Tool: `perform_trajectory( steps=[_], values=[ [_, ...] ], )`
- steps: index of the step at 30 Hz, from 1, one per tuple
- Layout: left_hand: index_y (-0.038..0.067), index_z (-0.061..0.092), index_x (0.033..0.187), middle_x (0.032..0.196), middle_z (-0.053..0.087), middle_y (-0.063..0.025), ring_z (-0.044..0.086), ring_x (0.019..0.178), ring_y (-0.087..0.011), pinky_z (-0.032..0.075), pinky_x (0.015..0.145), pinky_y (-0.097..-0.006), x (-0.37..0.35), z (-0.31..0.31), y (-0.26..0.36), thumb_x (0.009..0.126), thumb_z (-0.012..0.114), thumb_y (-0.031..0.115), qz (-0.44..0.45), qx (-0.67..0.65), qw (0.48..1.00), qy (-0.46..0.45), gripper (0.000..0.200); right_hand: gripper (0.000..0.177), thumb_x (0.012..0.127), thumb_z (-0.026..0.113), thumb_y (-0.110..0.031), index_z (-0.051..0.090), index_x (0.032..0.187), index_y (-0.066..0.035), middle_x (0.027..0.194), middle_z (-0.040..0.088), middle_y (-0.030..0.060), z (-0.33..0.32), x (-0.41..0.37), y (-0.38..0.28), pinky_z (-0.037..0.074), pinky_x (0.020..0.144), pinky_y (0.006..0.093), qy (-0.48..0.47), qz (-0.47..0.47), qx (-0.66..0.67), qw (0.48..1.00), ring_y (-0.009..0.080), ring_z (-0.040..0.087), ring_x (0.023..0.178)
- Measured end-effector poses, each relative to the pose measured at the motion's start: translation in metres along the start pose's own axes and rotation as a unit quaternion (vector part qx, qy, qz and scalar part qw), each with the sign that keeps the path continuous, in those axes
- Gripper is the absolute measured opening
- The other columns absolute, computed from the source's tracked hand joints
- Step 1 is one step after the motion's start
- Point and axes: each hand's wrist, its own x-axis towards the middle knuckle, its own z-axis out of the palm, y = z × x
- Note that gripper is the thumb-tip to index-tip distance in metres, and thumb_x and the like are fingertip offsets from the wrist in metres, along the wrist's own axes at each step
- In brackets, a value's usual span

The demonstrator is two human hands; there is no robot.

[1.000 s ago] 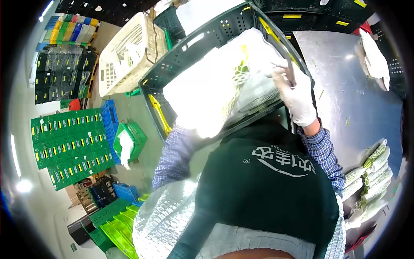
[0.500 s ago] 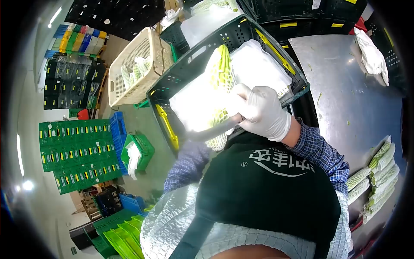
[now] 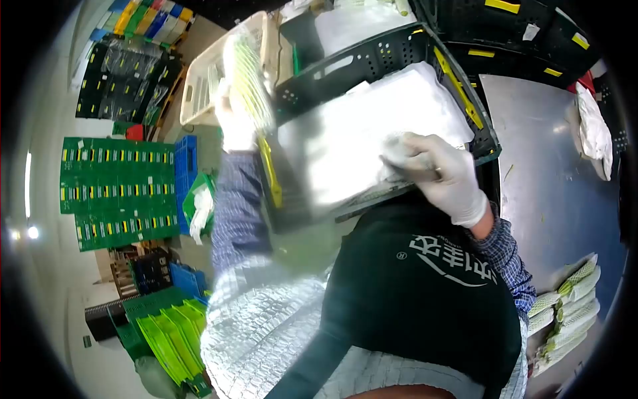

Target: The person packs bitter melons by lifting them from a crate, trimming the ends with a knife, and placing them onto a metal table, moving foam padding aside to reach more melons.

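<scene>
My left hand (image 3: 237,130), in a white glove and brightly overexposed, is closed around a long pale-green vegetable (image 3: 247,76) in a white foam net. It is raised past the left end of a dark green crate (image 3: 319,83), in front of a cream basket. My right hand (image 3: 448,178), gloved in white, is over the crate's near side with its fingers curled. A grey blur lies at its fingertips, and what they hold, if anything, cannot be made out. White paper sheets (image 3: 352,133) cover most of the crate's contents beneath this hand.
The cream basket (image 3: 193,100) stands beyond the crate's left end. On the right is a metal table (image 3: 538,153) with a white cloth (image 3: 593,133) and several netted vegetables (image 3: 565,319). Green crates (image 3: 119,189) are stacked far left; black crates (image 3: 458,30) stand behind.
The netted vegetable over the crate has moved up and left in my left hand, toward the cream basket. My right hand has shifted right and down. The view has turned somewhat.
</scene>
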Motion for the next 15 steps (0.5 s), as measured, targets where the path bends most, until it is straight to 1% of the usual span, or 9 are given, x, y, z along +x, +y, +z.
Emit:
perform_trajectory(
  steps=[1, 3, 5, 6, 7, 8, 9, 11, 15],
  values=[
    [-0.01, 0.038, 0.142, 0.14, 0.046, -0.0327, 0.054, 0.124, -0.0391, 0.052, 0.102, -0.052, 0.006, 0.012, 0.02, 0.097, 0.05, 0.045, 0.164, 0.207, 0.955, 0.133, 0.072, 0.041, 0.078, 0.074, 0.004, 0.065, 0.117, -0.004, 0.102, 0.071, 0.0112, -0.005, -0.004, 0.003, 0.056, 0.072, 0.028, 0.004, 0.005, 0.009, 1.0, 0.0205, 0.07, 0.081],
    [-0.011, 0.033, 0.145, 0.145, 0.039, -0.0352, 0.049, 0.131, -0.0411, 0.049, 0.105, -0.0563, 0.043, -0.05, 0.077, 0.098, 0.053, 0.041, 0.16, 0.061, 0.964, 0.205, 0.073, 0.036, 0.08, 0.072, 0.006, 0.068, 0.116, -0.002, 0.104, 0.072, 0.0076, -0.013, -0.014, 0.007, 0.055, 0.073, 0.026, 0.019, 0.082, -0.036, 0.996, 0.0137, 0.068, 0.083],
    [-0.012, 0.037, 0.14, 0.139, 0.044, -0.0359, 0.048, 0.131, -0.0433, 0.049, 0.105, -0.0581, 0.04, -0.039, 0.055, 0.101, 0.051, 0.035, 0.154, 0.168, 0.96, 0.163, 0.062, 0.029, 0.088, 0.068, 0.003, 0.069, 0.116, -0.002, 0.103, 0.073, 0.0057, -0.023, -0.029, 0.018, 0.053, 0.076, 0.0241, 0.033, 0.193, 0.049, 0.979, 0.0102, 0.066, 0.086],
    [-0.009, 0.049, 0.123, 0.119, 0.061, -0.0224, 0.061, 0.114, -0.0363, 0.055, 0.102, -0.0471, 0.04, -0.03, 0.025, 0.102, 0.052, 0.024, 0.121, 0.147, 0.96, 0.207, 0.039, 0.026, 0.091, 0.067, -0.001, 0.068, 0.117, -0.001, 0.101, 0.073, 0.0053, -0.027, -0.032, 0.018, 0.052, 0.079, 0.0233, 0.064, 0.238, 0.064, 0.967, 0.0091, 0.066, 0.088],
    [-0.006, 0.05, 0.125, 0.122, 0.06, -0.0219, 0.059, 0.117, -0.0363, 0.051, 0.104, -0.0446, 0.033, -0.034, -0.01, 0.102, 0.052, 0.026, -0.003, 0.385, 0.917, 0.105, 0.039, 0.026, 0.093, 0.065, -0.003, 0.067, 0.119, 0.0, 0.1, 0.073, 0.0051, -0.03, -0.034, 0.021, 0.051, 0.08, 0.0233, 0.087, 0.267, 0.082, 0.956, 0.0088, 0.066, 0.088],
    [-0.004, 0.051, 0.127, 0.125, 0.06, -0.0213, 0.057, 0.121, -0.0362, 0.048, 0.106, -0.0421, 0.027, -0.039, -0.044, 0.102, 0.052, 0.027, -0.053, 0.752, 0.654, -0.068, 0.039, 0.026, 0.095, 0.064, -0.006, 0.066, 0.12, 0.001, 0.099, 0.073, 0.0048, -0.035, -0.038, 0.023, 0.051, 0.081, 0.0232, 0.112, 0.296, 0.102, 0.943, 0.0084, 0.065, 0.088],
    [-0.001, 0.052, 0.129, 0.129, 0.059, -0.0207, 0.055, 0.124, -0.0361, 0.045, 0.107, -0.0396, 0.021, -0.043, -0.079, 0.102, 0.052, 0.029, -0.007, 0.856, 0.468, -0.218, 0.04, 0.027, 0.097, 0.062, -0.008, 0.065, 0.122, 0.001, 0.098, 0.073, 0.0046, -0.038, -0.041, 0.024, 0.05, 0.082, 0.0231, 0.132, 0.318, 0.115, 0.932, 0.0081, 0.065, 0.088],
    [0.005, 0.042, 0.148, 0.144, 0.051, -0.0193, 0.042, 0.138, -0.0339, 0.028, 0.12, -0.0432, -0.012, -0.038, -0.173, 0.089, 0.067, 0.043, -0.21, 0.815, 0.537, -0.046, 0.074, 0.027, 0.099, 0.06, -0.01, 0.065, 0.124, 0.0, 0.096, 0.073, 0.0038, -0.044, -0.047, 0.023, 0.047, 0.073, 0.0205, 0.145, 0.354, 0.113, 0.917, 0.0048, 0.06, 0.077],
    [0.01, 0.037, 0.152, 0.153, 0.041, -0.0173, 0.029, 0.146, -0.0358, 0.018, 0.122, -0.0515, -0.035, -0.098, -0.263, 0.082, 0.075, 0.039, -0.201, 0.879, 0.418, -0.114, 0.085, 0.027, 0.1, 0.058, -0.012, 0.064, 0.126, -0.005, 0.093, 0.072, 0.0013, -0.048, -0.059, 0.023, 0.036, 0.051, 0.0168, 0.16, 0.383, 0.082, 0.906, -0.0005, 0.045, 0.056]
  ],
)
